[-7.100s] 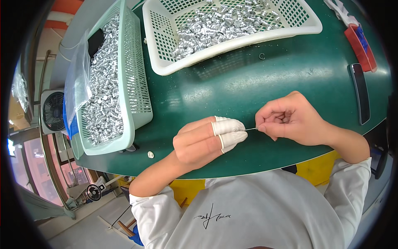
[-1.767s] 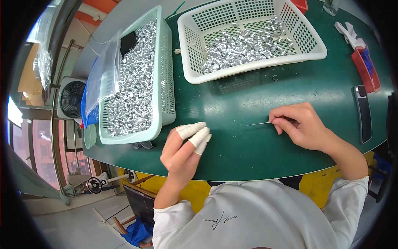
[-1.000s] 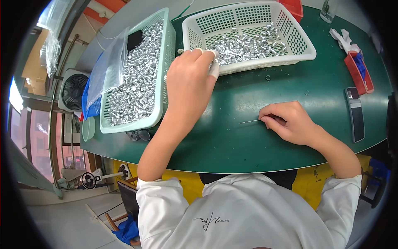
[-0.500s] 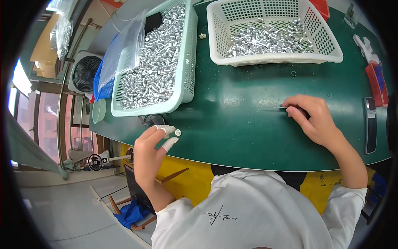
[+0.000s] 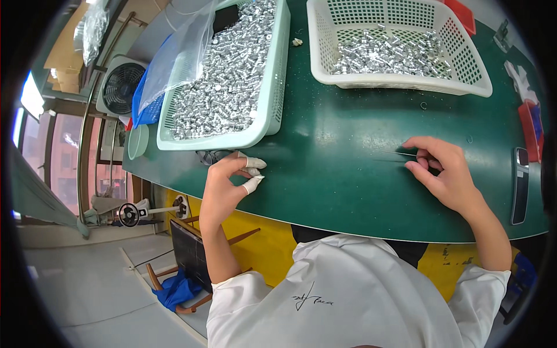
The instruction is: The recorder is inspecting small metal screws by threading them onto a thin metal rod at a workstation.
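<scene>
At the green worktop [image 5: 336,191], the action has shifted to the near side. The pale green basket [image 5: 220,141] stands at the left, the white basket [image 5: 400,84] farther back to its right. A second ago the left hand [image 5: 225,180] reached to the white basket; now it is well apart from it, so the handling sits close to the person. A clear plastic bag [image 5: 183,58] drapes over the pale green basket, in the way of its left part.

The right hand [image 5: 447,168] holds thumb and forefinger farther apart than half a second ago. The red box [image 5: 530,130] and the phone [image 5: 520,185] lie beyond it at the right. Eyeglasses [image 5: 212,156], partly hidden, crowd the left hand's far side.

A thin metal pick [image 5: 397,153] points left from the right grip, wide at the tips, seemingly kept by the curled fingers. Small metal parts [image 5: 229,87] fill the pale green basket; more lie in the white one. The left grip is nearly closed, its covered fingertips bunched; the round piece beside them half a second ago is out of sight, and I cannot tell whether they have it.
</scene>
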`<act>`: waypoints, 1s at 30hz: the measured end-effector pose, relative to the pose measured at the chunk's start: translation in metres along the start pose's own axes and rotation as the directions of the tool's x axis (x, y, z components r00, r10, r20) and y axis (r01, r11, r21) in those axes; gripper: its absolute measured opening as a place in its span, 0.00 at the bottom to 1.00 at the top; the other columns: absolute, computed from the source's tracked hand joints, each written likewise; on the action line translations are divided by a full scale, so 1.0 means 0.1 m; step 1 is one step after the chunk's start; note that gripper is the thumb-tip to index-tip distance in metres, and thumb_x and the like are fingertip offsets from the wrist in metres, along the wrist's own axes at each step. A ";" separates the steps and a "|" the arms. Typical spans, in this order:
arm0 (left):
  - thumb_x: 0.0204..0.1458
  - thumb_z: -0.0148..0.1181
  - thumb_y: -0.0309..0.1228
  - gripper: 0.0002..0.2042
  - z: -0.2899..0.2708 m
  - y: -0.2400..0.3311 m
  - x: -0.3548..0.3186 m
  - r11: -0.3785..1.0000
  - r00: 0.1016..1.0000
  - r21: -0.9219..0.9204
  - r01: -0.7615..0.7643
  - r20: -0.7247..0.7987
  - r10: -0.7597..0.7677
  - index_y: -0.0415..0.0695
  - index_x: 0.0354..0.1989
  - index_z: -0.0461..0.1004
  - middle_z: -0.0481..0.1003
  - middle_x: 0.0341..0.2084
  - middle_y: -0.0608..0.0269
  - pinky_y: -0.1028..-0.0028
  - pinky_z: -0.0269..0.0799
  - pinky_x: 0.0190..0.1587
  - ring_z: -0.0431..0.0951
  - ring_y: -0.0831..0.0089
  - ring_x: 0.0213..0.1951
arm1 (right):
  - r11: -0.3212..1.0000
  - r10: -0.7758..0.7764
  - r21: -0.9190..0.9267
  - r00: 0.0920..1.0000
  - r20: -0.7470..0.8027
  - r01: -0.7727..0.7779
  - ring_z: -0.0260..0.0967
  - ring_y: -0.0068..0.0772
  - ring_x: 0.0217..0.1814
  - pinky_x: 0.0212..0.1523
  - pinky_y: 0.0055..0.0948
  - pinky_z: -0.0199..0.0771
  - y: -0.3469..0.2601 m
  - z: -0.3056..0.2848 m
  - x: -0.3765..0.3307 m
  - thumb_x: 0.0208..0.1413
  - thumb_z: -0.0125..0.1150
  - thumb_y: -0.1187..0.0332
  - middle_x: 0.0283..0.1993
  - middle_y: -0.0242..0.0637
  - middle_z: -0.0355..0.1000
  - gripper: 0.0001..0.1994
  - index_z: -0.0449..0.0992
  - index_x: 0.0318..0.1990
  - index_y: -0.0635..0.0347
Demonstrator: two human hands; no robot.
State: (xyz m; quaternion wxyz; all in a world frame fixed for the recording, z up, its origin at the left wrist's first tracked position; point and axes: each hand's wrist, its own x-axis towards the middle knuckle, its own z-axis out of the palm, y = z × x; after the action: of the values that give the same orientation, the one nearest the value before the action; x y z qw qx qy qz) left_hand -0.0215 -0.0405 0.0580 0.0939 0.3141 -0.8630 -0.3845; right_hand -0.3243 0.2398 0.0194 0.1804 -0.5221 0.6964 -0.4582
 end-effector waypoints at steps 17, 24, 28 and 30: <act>0.54 0.69 0.17 0.11 1.54 0.92 0.53 0.683 0.916 -0.722 0.115 0.343 0.209 0.29 0.46 0.79 0.81 0.41 0.56 0.71 0.82 0.50 0.84 0.69 0.43 | 0.977 -0.180 0.085 0.971 -0.158 0.195 0.71 0.23 0.27 0.21 0.23 0.62 0.03 0.04 -0.12 0.48 0.78 0.74 0.37 0.34 0.82 0.14 0.81 0.43 0.60; 0.58 0.64 0.16 0.12 1.53 0.86 0.56 0.678 0.852 -0.735 0.030 0.374 0.368 0.28 0.51 0.78 0.81 0.43 0.51 0.68 0.82 0.52 0.84 0.65 0.45 | 0.971 -0.145 0.175 0.985 -0.096 0.160 0.78 0.25 0.32 0.28 0.20 0.72 0.14 0.01 -0.08 0.51 0.71 0.81 0.37 0.38 0.81 0.06 0.81 0.36 0.66; 0.63 0.58 0.18 0.10 1.49 0.82 0.52 0.564 0.884 -0.819 0.107 0.338 0.323 0.29 0.51 0.78 0.81 0.46 0.48 0.67 0.81 0.51 0.85 0.64 0.44 | 0.984 0.000 0.176 1.000 -0.012 0.002 0.79 0.21 0.32 0.27 0.18 0.71 -0.01 -0.06 -0.06 0.51 0.67 0.84 0.34 0.36 0.80 0.06 0.81 0.36 0.67; 0.61 0.60 0.18 0.08 1.48 0.84 0.53 0.655 0.921 -0.752 0.073 0.303 0.245 0.29 0.47 0.79 0.82 0.41 0.48 0.68 0.82 0.43 0.85 0.65 0.37 | 0.865 0.201 0.466 0.979 0.020 -0.187 0.76 0.15 0.30 0.23 0.17 0.64 -0.02 -0.01 -0.09 0.50 0.64 0.85 0.32 0.32 0.79 0.07 0.81 0.36 0.65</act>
State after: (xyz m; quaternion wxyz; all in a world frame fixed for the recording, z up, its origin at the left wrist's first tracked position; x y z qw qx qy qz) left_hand -0.1623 0.0586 0.0128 0.0655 0.1247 -0.6420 -0.7537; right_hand -0.3206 0.2481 0.0196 0.3354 -0.3844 0.6174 -0.5988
